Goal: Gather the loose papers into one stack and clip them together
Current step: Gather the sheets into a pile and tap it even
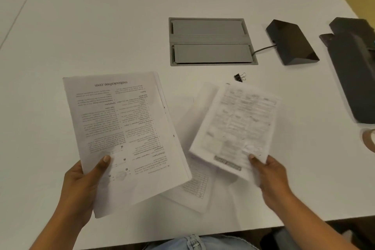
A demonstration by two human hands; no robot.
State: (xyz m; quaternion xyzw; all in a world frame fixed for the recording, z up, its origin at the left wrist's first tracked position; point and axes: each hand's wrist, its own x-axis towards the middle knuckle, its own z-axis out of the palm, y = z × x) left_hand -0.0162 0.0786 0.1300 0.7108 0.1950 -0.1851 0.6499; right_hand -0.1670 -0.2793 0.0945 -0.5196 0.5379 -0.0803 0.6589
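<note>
My left hand (85, 184) grips a stack of printed sheets (123, 134) by its near corner, thumb on top, held above the white table. My right hand (269, 176) holds another printed sheet (235, 128) by its near edge; that sheet is blurred by motion. Beneath and between them more loose papers (192, 186) lie flat on the table, one showing a grid of lines. A small black binder clip (239, 77) rests on the table just beyond the right-hand sheet, untouched.
A grey recessed cable hatch (212, 41) is set into the table (101, 26) beyond the papers. A black wedge-shaped device (292, 42) with a cord sits right of it. A dark tray-like object (355, 67) and a tape roll (369, 140) lie at the right edge.
</note>
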